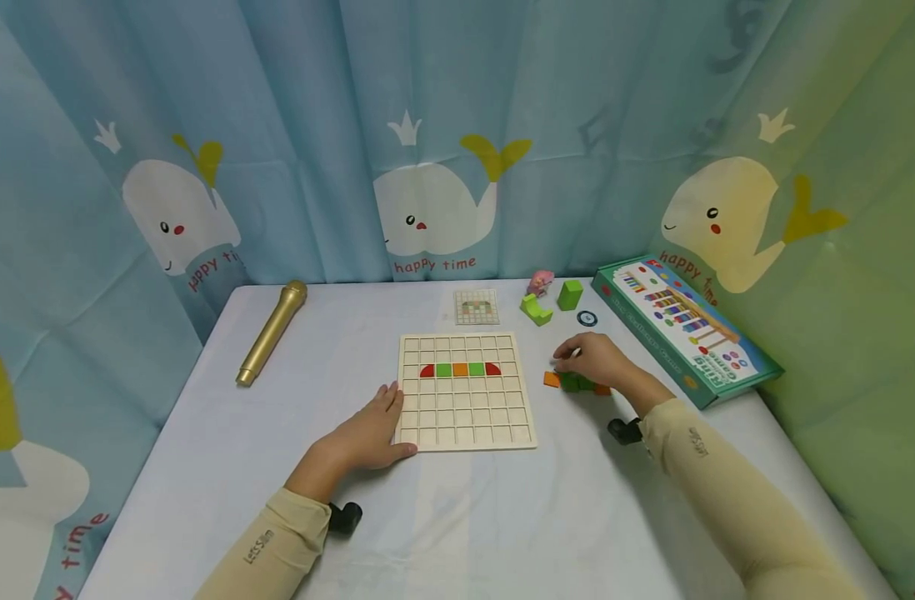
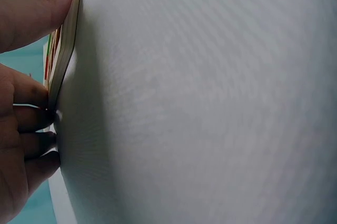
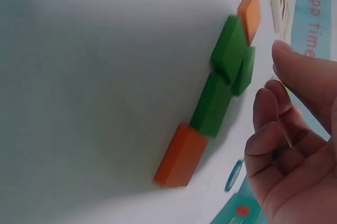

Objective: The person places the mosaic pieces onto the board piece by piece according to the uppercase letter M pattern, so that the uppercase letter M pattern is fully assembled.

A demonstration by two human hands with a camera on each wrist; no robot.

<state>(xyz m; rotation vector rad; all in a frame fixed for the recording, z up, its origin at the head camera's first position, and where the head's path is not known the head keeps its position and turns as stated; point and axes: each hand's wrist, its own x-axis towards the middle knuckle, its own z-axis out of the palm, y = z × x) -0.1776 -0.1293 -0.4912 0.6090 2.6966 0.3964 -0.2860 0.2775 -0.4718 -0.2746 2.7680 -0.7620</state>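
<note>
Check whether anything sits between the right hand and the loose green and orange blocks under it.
Nothing visible does. The right hand hovers just above the loose blocks, its fingers curled with open air between. The grid board lies apart.

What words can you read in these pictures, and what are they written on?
"happy time": on the whale curtain, under each whale.
"Let'sSlim": on the left sleeve.
Right sleeve: a small print, too blurred to read.
Green game box: big white letters, upside down from here; the last word looks like "Game", the rest is unclear.
Small pattern card: coloured squares only, no words.
</note>
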